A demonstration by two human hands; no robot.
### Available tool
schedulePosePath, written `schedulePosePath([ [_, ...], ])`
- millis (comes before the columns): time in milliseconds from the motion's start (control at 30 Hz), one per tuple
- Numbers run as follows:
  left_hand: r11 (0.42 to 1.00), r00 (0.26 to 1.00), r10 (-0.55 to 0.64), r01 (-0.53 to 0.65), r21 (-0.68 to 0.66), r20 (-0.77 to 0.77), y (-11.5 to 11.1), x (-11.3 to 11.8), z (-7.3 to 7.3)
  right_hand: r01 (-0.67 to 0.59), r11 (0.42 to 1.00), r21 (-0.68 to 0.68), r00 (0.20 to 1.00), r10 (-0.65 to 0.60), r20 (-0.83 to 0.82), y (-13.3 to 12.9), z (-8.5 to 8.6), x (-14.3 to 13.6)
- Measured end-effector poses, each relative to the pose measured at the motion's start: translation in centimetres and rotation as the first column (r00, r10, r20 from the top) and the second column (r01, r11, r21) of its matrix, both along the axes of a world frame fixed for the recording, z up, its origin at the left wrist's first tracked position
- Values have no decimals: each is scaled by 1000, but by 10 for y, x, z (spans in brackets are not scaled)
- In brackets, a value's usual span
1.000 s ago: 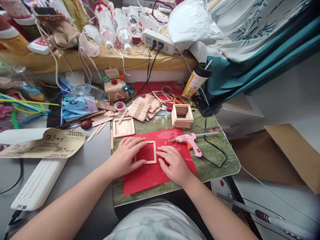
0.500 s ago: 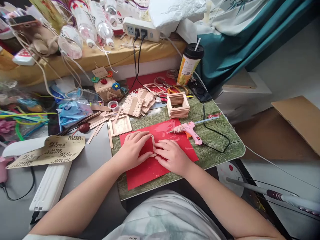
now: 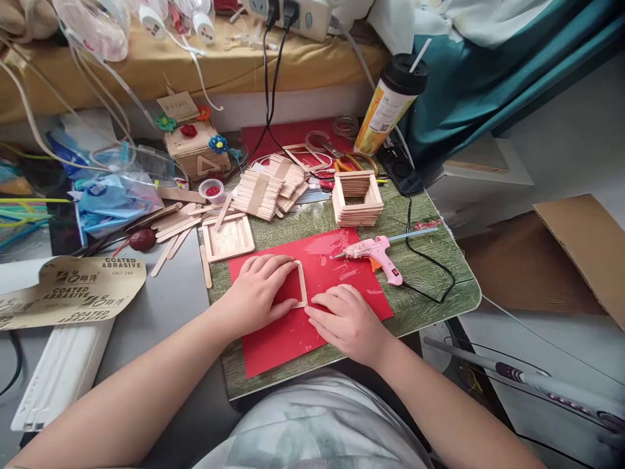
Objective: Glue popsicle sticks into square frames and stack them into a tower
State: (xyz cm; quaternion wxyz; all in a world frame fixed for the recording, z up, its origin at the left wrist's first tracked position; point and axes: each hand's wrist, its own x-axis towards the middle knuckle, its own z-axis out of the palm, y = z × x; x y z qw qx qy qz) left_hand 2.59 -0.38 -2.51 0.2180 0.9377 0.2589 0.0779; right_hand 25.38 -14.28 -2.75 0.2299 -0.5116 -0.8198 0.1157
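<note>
A small frame of craft sticks (image 3: 302, 284) lies on the red sheet (image 3: 278, 352). My left hand (image 3: 261, 290) covers its left part, with the index fingertip at the upper corner and the thumb along the lower stick, so it is closed on the frame. My right hand (image 3: 349, 322) is beside the lower right corner. Its fingers stretch towards that corner, holding nothing; whether the tips touch the wood I cannot tell. To the right a pink hot glue gun (image 3: 374, 254) rests on its side, a glue stick out of its back.
A stacked craft-stick box (image 3: 359, 212) stands behind the glue gun. Bundled craft sticks (image 3: 258, 194), a square stick panel (image 3: 228, 238) and loose sticks lie farther left. A lidded drink cup (image 3: 388, 104) leans at the back. The glue gun's black cord (image 3: 446, 267) loops near the right edge.
My right hand has drawn back from the frame's right-hand stick to its lower corner, uncovering that stick. My left hand stays on the frame. The view has shifted and come closer.
</note>
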Motion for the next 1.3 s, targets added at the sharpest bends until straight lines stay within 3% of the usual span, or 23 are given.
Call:
schedulePosePath([
  [467,1000,1000,-3,3,-12,-8,1,0,2,-28,1000,14,999,27,16,-5,-7,1],
  [667,1000,1000,-2,2,-18,3,0,0,2,37,999,1,999,-37,17,4,-5,-5],
  [1300,1000,1000,-2,2,-30,13,2,0,1,21,999,-41,999,-20,33,12,-13,-7],
])
